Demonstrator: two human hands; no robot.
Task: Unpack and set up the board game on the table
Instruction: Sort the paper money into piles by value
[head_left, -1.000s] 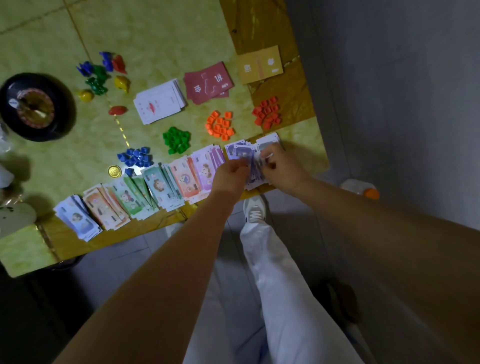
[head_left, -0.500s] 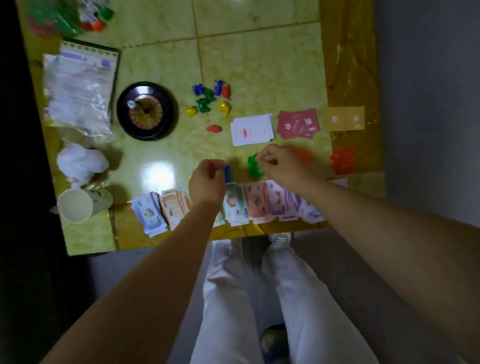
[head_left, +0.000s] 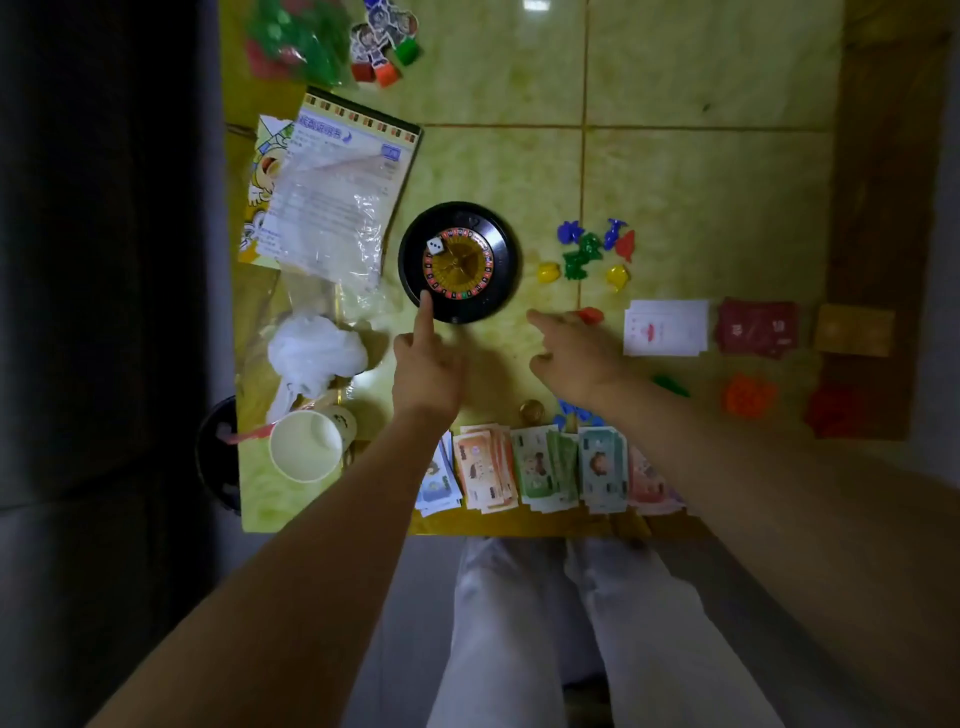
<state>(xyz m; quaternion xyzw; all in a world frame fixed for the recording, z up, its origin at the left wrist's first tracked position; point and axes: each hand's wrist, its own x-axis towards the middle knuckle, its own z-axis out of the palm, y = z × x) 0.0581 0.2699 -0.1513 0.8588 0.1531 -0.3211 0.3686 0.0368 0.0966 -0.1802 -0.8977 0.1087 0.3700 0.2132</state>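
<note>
step: likely positioning the roulette wheel (head_left: 460, 262), on the desk (head_left: 675, 171) at nine o'clock of the pawns (head_left: 587, 252) | left hand (head_left: 426, 374): empty, one straight finger touching the wheel's rim at seven o'clock | right hand (head_left: 576, 358): empty, fingers loose, near four o'clock, apart | next: probably a two-sided rim grip

Tabletop (head_left: 691, 176) lies open beyond roulette wheel (head_left: 460, 262); pawns (head_left: 587, 254) flank it

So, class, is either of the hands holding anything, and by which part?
Nothing is held. The left hand only touches the roulette wheel at its near rim with one fingertip; the right hand reaches forward, gripping nothing.
</note>
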